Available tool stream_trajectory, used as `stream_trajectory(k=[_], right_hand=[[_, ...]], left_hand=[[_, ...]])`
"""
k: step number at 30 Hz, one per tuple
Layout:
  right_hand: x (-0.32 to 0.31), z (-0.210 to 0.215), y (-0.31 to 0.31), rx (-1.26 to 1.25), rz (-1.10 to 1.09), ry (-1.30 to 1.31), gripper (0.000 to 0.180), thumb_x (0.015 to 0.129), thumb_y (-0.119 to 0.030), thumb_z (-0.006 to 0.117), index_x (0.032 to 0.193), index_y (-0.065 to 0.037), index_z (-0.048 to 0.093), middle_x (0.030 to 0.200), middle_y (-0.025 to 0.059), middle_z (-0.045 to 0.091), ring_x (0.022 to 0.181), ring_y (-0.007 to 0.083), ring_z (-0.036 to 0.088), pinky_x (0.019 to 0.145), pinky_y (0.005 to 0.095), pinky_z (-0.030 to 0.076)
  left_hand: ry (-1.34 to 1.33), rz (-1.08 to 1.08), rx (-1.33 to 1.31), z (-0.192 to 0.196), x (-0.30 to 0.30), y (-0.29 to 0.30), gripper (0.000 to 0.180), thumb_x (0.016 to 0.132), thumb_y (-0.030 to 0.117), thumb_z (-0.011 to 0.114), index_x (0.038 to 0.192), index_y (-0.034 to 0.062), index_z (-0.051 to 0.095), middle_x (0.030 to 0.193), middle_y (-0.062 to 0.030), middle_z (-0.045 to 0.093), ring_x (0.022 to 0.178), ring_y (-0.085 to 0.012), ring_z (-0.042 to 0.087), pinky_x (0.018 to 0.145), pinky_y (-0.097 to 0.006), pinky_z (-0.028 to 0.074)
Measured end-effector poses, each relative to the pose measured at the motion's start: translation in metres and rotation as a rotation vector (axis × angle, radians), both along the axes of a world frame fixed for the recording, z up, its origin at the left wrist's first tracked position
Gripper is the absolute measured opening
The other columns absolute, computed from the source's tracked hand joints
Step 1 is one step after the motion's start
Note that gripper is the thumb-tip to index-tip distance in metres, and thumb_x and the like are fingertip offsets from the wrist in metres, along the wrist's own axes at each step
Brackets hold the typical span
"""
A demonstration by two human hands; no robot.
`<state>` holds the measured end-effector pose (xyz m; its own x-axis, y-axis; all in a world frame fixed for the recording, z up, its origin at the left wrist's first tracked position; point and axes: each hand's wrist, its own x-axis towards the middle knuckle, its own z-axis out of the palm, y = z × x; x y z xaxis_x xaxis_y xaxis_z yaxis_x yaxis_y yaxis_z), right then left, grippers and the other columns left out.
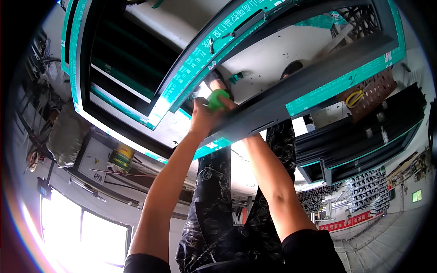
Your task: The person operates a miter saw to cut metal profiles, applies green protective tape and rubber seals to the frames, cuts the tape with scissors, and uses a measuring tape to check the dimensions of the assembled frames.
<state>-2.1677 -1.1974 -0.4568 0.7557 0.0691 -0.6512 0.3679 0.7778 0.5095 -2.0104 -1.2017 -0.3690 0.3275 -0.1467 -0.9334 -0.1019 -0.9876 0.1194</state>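
A bright green round roll (218, 99), which looks like tape, is between my two hands. My left hand (203, 115) is closed on its near left side, thumb up, slightly blurred. The fingers of my right hand (226, 103) grip the roll from the right. A dark grey frame bar (259, 107) with green protective film hides my right wrist. Both hands are at the corner where this bar meets a second film-covered bar (200, 68).
Another dark frame (82, 86) with green film stands at the left. Yellow-handled scissors (354, 98) lie on a brown perforated panel (375, 93) at the right. Dark profiles (359, 143) are stacked below it. A yellow bucket (122, 157) sits at the left. My shoe (292, 68) shows beyond the bar.
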Motion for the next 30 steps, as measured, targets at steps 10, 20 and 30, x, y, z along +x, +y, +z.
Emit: stream_trajectory(k=[10, 20, 30], right_hand=[[0.019, 0.015, -0.005, -0.121, 0.1, 0.058, 0.03, 0.093, -0.033, 0.062, 0.1, -0.004, 0.06, 0.063, -0.0011, 0.055, 0.05, 0.0066, 0.048, 0.051, 0.0199, 0.042], [-0.024, 0.064, -0.013, -0.103, 0.22, 0.352, 0.031, 0.097, -0.031, 0.053, 0.103, -0.002, 0.062, 0.108, 0.0103, 0.065, 0.103, 0.0226, 0.062, 0.096, 0.0339, 0.048], [0.002, 0.176, -0.035, -0.145, 0.308, 0.286, 0.05, 0.086, -0.032, 0.073, 0.122, -0.006, 0.051, 0.113, 0.0098, 0.06, 0.102, 0.0185, 0.061, 0.086, 0.0338, 0.052]], left_hand=[[-0.036, -0.618, -0.343, 0.03, 0.046, -0.021, 0.063, 0.066, 0.029, 0.082, 0.121, 0.0104, 0.058, 0.119, -0.0165, 0.057, 0.11, -0.034, 0.056, 0.091, -0.045, 0.049], [0.515, -0.029, -0.236, 0.103, 0.066, 0.0, 0.053, 0.073, 0.02, 0.076, 0.119, -0.0031, 0.06, 0.106, -0.0093, 0.065, 0.099, -0.016, 0.06, 0.092, -0.03, 0.047], [0.157, -0.622, -0.401, 0.116, 0.012, -0.011, 0.056, 0.058, 0.035, 0.085, 0.104, 0.0086, 0.067, 0.101, -0.0119, 0.066, 0.095, -0.0319, 0.063, 0.084, -0.041, 0.05]])
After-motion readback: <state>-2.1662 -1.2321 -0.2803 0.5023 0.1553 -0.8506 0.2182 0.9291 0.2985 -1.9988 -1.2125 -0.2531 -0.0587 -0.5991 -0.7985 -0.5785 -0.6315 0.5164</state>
